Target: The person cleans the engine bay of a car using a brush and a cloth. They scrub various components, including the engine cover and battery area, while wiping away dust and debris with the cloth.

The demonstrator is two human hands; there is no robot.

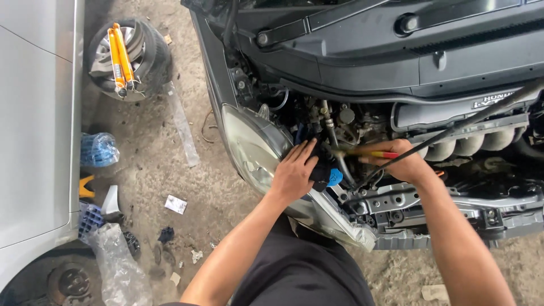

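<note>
Counted two bare hands [292, 173] in the engine bay [396, 130], one yellow-and-red tool [374, 153], one blue cap [335, 177], one headlight [249, 144], two orange shock absorbers [120, 58], one tyre [150, 56], two cars.

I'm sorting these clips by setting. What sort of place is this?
Most likely a car repair workshop: an open engine bay, a loose wheel with orange shock absorbers on it, and a littered concrete floor.
</note>
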